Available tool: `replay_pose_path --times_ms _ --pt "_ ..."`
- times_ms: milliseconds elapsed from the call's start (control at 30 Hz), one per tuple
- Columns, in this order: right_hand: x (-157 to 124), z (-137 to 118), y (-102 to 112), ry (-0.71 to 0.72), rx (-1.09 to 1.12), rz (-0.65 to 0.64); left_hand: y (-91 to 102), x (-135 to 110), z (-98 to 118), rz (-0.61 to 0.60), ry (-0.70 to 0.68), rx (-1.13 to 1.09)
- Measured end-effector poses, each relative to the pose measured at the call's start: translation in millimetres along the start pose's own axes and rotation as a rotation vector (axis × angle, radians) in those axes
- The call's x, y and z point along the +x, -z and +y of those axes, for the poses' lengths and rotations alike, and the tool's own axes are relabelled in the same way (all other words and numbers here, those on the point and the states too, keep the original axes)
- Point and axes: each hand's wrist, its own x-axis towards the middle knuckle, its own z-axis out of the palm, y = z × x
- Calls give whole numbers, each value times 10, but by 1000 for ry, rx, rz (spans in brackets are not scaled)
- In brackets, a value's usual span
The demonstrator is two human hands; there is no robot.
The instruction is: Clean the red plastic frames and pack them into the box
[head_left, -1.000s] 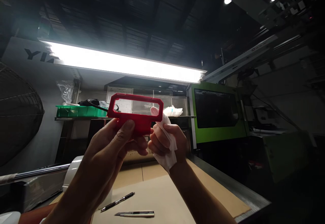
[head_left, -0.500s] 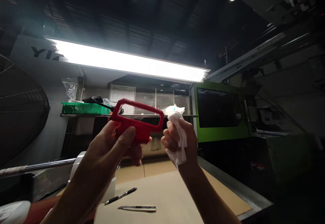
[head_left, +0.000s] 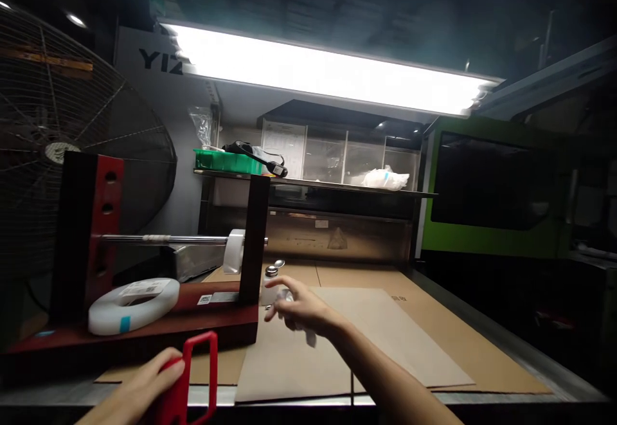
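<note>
At the lower left, my left hand (head_left: 161,377) grips a red plastic part (head_left: 180,389) with an open rectangular frame; its lower portion runs out of view. My right hand (head_left: 301,309) is over the cardboard (head_left: 385,322) on the bench. A crumpled white cloth (head_left: 310,336) is held in its palm, while the thumb and index finger are spread. Those fingertips are close to a small white bottle (head_left: 268,291) with a metal top, whose lid is flipped up. Whether they touch the bottle I cannot tell.
A red-and-black stand (head_left: 110,203) carries a metal rod with a white roll (head_left: 234,251). On its base lies a clear tape roll (head_left: 101,319). Behind are a shelf with a green tray (head_left: 226,162), a large fan (head_left: 96,123) and a green machine (head_left: 453,242).
The view has turned left. My left hand has lowered the red part to the lower left. My right hand has moved down beside the bottle, its fingers loosened around the cloth.
</note>
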Motion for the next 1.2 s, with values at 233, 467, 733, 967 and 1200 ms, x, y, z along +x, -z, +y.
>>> replay_pose_path --times_ms 233,467,733,967,1200 --pt "858 94 -444 -6 120 204 269 379 408 182 31 -116" --pt "1051 154 -560 3 231 221 364 586 558 190 13 -118" --pt "844 161 -681 25 283 309 276 676 681 130 0 -115" --pt "401 235 -808 -5 268 255 71 650 844 15 -3 -52" --pt "246 311 -788 -3 169 255 -36 674 878 32 -24 45"
